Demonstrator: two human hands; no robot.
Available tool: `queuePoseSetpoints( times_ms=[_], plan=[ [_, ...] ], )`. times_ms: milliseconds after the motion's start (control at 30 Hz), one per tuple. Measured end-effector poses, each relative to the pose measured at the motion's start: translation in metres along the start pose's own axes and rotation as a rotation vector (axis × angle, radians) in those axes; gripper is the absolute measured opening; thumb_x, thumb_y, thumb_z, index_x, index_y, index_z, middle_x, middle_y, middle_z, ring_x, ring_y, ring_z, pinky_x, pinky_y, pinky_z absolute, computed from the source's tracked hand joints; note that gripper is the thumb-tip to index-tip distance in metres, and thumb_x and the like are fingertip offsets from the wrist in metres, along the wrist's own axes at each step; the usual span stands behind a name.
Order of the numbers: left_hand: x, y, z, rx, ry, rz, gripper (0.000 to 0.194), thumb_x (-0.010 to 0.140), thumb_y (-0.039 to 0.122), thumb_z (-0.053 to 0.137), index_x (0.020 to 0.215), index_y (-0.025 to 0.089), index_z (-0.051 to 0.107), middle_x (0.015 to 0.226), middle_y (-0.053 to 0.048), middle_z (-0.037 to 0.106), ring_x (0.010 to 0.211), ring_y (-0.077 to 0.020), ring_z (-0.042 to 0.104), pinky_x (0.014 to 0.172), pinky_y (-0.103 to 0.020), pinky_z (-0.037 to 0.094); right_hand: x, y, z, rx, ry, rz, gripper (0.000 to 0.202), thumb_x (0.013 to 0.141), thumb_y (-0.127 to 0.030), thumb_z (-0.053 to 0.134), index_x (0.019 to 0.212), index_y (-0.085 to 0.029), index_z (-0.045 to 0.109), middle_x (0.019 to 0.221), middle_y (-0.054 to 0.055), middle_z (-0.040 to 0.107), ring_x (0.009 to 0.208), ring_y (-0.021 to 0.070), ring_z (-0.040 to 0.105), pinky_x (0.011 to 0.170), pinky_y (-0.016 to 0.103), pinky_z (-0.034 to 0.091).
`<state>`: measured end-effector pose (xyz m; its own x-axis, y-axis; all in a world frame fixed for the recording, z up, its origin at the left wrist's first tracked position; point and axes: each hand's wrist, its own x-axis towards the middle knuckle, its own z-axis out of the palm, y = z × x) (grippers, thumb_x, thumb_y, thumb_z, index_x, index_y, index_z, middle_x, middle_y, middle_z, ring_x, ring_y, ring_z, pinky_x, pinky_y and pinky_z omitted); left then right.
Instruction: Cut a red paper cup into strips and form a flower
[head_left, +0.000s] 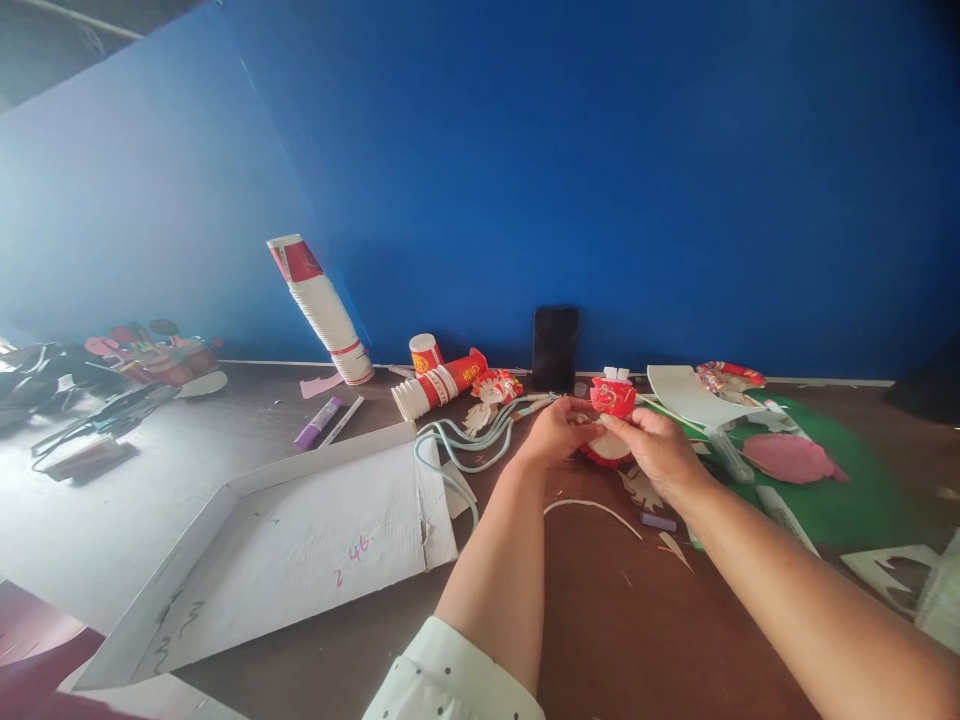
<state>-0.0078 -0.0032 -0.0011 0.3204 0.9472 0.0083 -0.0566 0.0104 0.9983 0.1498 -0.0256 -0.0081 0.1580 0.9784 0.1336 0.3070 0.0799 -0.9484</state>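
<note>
In front of me, my left hand (559, 432) and my right hand (654, 448) come together around a small red paper cutout (613, 397) with gold markings. White blocky bits show along its top edge. My right thumb and fingers pinch its lower right side. Fingers of my left hand are closed at its lower left, partly hidden. Just below, between the hands, shows a pale round piece with a red rim (609, 448); whether it is joined to the cutout I cannot tell. Off-white leaf-shaped scraps (641, 487) lie beneath my right hand.
A white cardboard tray (322, 535) lies left, near looped pale cables (465, 450). Behind are a leaning paper-cup stack (326, 315), toppled red cups (442, 385) and an upright phone (556, 350). At right, pink clay (791, 457) lies on a green sheet (862, 480).
</note>
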Motion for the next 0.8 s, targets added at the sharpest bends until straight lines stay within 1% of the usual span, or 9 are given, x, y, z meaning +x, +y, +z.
queuePoseSetpoints(
  times_ms=[233, 300, 367, 433, 533, 600, 667, 733, 800],
  plan=[
    [0.002, -0.001, -0.002, 0.019, 0.04, 0.027, 0.042, 0.064, 0.024, 0.08, 0.101, 0.014, 0.064, 0.076, -0.002, 0.062, 0.064, -0.0093, 0.054, 0.067, -0.025, 0.047, -0.006, -0.013, -0.002, 0.059, -0.055, 0.063, 0.034, 0.071, -0.053, 0.069, 0.087, -0.023, 0.074, 0.074, 0.001, 0.073, 0.07, 0.0231, 0.067, 0.063, 0.033, 0.05],
    [0.0, 0.002, -0.001, 0.003, 0.058, 0.033, 0.039, 0.064, 0.02, 0.079, 0.1, 0.014, 0.064, 0.078, -0.002, 0.062, 0.064, -0.0088, 0.054, 0.067, -0.023, 0.046, -0.006, -0.017, -0.006, 0.067, -0.082, 0.044, 0.037, 0.072, -0.053, 0.069, 0.096, -0.025, 0.073, 0.084, 0.001, 0.075, 0.083, 0.0258, 0.068, 0.074, 0.036, 0.052],
    [-0.001, 0.006, 0.001, -0.015, 0.091, 0.035, 0.033, 0.065, 0.017, 0.077, 0.095, 0.013, 0.064, 0.076, 0.0, 0.061, 0.063, -0.0077, 0.053, 0.064, -0.021, 0.044, -0.004, -0.018, -0.01, 0.085, -0.097, -0.015, 0.042, 0.074, -0.053, 0.068, 0.107, -0.027, 0.071, 0.102, 0.001, 0.074, 0.103, 0.0277, 0.064, 0.09, 0.038, 0.049],
    [-0.002, 0.009, 0.002, -0.038, 0.136, 0.034, 0.027, 0.065, 0.016, 0.075, 0.089, 0.014, 0.063, 0.07, 0.002, 0.058, 0.059, -0.0066, 0.051, 0.06, -0.02, 0.042, 0.0, -0.015, -0.012, 0.162, -0.048, -0.044, 0.046, 0.077, -0.056, 0.064, 0.115, -0.029, 0.067, 0.118, 0.001, 0.069, 0.118, 0.0266, 0.057, 0.1, 0.039, 0.044],
    [-0.002, 0.013, 0.003, -0.033, 0.208, 0.072, 0.018, 0.068, 0.021, 0.073, 0.08, 0.015, 0.061, 0.062, 0.005, 0.053, 0.054, -0.0068, 0.047, 0.055, -0.02, 0.038, 0.009, -0.007, -0.014, 0.362, 0.11, 0.058, 0.051, 0.08, -0.064, 0.054, 0.114, -0.028, 0.065, 0.124, 0.005, 0.066, 0.118, 0.025, 0.058, 0.097, 0.038, 0.048],
    [-0.003, 0.016, 0.005, 0.065, 0.275, 0.162, 0.013, 0.071, 0.023, 0.07, 0.079, 0.017, 0.062, 0.062, 0.004, 0.053, 0.056, -0.0085, 0.048, 0.056, -0.021, 0.04, 0.014, -0.004, -0.013, 0.435, 0.17, 0.168, 0.05, 0.078, -0.067, 0.055, 0.105, -0.026, 0.066, 0.12, 0.008, 0.067, 0.109, 0.0265, 0.063, 0.086, 0.038, 0.056],
    [-0.005, 0.02, 0.008, 0.237, 0.35, 0.344, 0.007, 0.073, 0.02, 0.068, 0.079, 0.018, 0.064, 0.072, 0.001, 0.059, 0.069, -0.0122, 0.055, 0.068, -0.026, 0.045, 0.015, -0.006, -0.013, 0.479, 0.187, 0.249, 0.045, 0.076, -0.064, 0.06, 0.098, -0.025, 0.065, 0.113, 0.009, 0.069, 0.098, 0.0271, 0.067, 0.072, 0.037, 0.061],
    [-0.009, 0.025, 0.012, 0.427, 0.414, 0.559, 0.008, 0.073, 0.014, 0.068, 0.078, 0.02, 0.066, 0.091, -0.003, 0.064, 0.09, -0.0165, 0.057, 0.086, -0.033, 0.044, 0.011, -0.013, -0.013, 0.57, 0.142, 0.312, 0.042, 0.076, -0.06, 0.064, 0.098, -0.025, 0.063, 0.104, 0.009, 0.072, 0.089, 0.0259, 0.07, 0.064, 0.036, 0.061],
    [-0.013, 0.029, 0.017, 0.596, 0.452, 0.708, 0.012, 0.073, 0.011, 0.067, 0.078, 0.022, 0.068, 0.107, -0.004, 0.062, 0.108, -0.0197, 0.051, 0.098, -0.039, 0.038, 0.006, -0.023, -0.015, 0.714, 0.015, 0.351, 0.042, 0.078, -0.057, 0.063, 0.102, -0.023, 0.061, 0.095, 0.01, 0.073, 0.084, 0.0257, 0.071, 0.063, 0.037, 0.061]
  ],
)
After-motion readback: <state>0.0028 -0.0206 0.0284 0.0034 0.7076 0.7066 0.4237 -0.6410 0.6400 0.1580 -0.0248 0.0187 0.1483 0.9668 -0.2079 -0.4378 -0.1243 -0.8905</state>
